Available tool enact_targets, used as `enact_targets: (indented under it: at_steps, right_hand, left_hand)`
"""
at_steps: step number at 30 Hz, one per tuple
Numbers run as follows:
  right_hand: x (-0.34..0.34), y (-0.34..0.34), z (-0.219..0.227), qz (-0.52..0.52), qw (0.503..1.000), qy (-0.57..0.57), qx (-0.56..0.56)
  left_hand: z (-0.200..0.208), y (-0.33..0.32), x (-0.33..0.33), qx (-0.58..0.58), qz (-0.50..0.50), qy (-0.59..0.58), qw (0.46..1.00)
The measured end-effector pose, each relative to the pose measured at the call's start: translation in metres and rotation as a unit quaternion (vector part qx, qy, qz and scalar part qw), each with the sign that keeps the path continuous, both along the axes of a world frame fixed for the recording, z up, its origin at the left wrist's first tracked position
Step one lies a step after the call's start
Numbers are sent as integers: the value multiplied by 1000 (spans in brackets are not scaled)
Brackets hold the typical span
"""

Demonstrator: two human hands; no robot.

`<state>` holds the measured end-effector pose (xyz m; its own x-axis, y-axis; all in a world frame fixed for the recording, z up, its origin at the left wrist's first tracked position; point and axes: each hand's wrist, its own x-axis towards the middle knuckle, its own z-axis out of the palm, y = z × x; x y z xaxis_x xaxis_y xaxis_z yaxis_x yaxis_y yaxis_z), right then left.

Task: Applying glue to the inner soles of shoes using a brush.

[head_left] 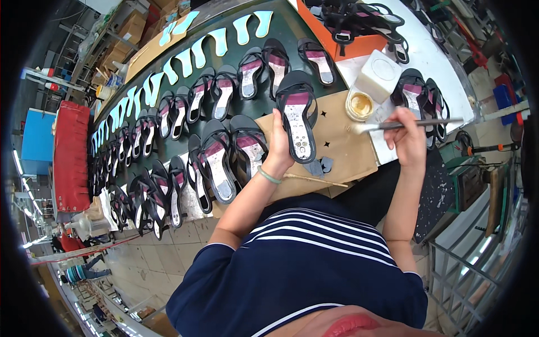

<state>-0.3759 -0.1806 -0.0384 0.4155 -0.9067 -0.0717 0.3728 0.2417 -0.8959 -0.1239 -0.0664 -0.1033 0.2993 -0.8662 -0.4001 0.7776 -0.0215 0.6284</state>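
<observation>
My left hand (278, 145) is closed round the side of a black strappy sandal (298, 119), held up with its white footbed facing me and a purple patch near the toe. In my right hand (408, 137) is a brush (416, 124) with a dark handle and pale bristles, held level with the tip pointing left toward the sandal. Just beyond the bristles stands an open jar (359, 106) of yellowish glue-like stuff. Brown cardboard (351, 154) lies beneath, with small grey pieces (318, 167) and a thin stick (316, 180) on it.
Rows of similar sandals (224, 92) cover the green table (185, 147), with pale insole pieces (199, 53) lined up behind. A white plastic container (379, 76) stands behind the jar. More sandals (412, 92) lie at right, and an orange box (359, 48) stands at the back.
</observation>
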Motion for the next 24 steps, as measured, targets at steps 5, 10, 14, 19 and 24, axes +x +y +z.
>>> enact_targets:
  at_steps: [5, 10, 14, 19, 24]
  right_hand:
    - [24, 27, 21, 20, 993, -52, -104]
    - [83, 40, -20, 6, 968, 100, -228]
    - [112, 45, -32, -18, 911, 224, -345]
    - [112, 61, -22, -52, 916, 186, -351]
    - [121, 58, -39, -86, 899, 202, -379]
  left_hand:
    - [-6, -2, -4, 2, -2, -8, 1000]
    - [-18, -3, -6, 0, -11, -16, 1000]
    - [-34, -5, -11, -13, 35, -55, 998]
    - [-38, -3, -8, -31, 56, -87, 994]
    - [-32, -5, -10, -41, 69, -106, 991]
